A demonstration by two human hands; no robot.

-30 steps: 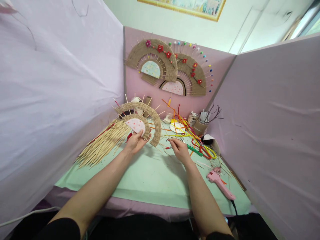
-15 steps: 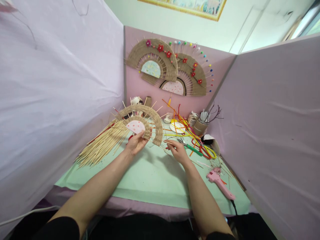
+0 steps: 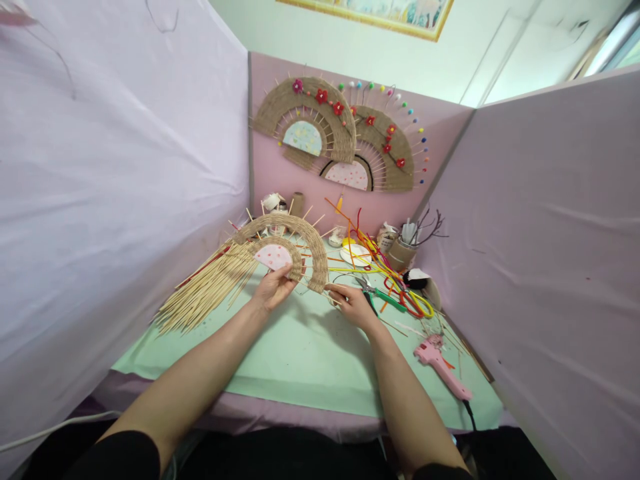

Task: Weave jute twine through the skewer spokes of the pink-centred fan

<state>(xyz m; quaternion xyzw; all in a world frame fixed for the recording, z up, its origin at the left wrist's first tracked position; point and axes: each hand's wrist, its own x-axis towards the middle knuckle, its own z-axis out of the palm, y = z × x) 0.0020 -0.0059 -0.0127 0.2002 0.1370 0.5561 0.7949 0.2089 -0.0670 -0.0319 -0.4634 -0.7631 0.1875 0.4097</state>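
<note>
My left hand (image 3: 275, 287) grips the lower edge of a woven half-round fan (image 3: 316, 257), thumb over its pink dotted centre (image 3: 273, 256). The fan has two twine bands with thin sticks poking out beyond the outer one. At the fan's lower right corner, my right hand (image 3: 349, 301) is closed, with fingertips pinched by the end of the outer band and the sticks there. Whether it holds a stick or the twine is too small to tell. Both hands are above the green tabletop cloth (image 3: 300, 353).
Loose sticks (image 3: 205, 287) lie at the left. Green-handled pliers (image 3: 390, 300), coloured pipe cleaners (image 3: 410, 303) and a pink glue gun (image 3: 443, 367) are at the right. Behind stand jars and a brown holder (image 3: 400, 255). Two finished fans (image 3: 305, 87) hang on the back panel.
My right hand has moved slightly left, up to the fan's lower right corner. The fan and my left hand have shifted a little to the right.
</note>
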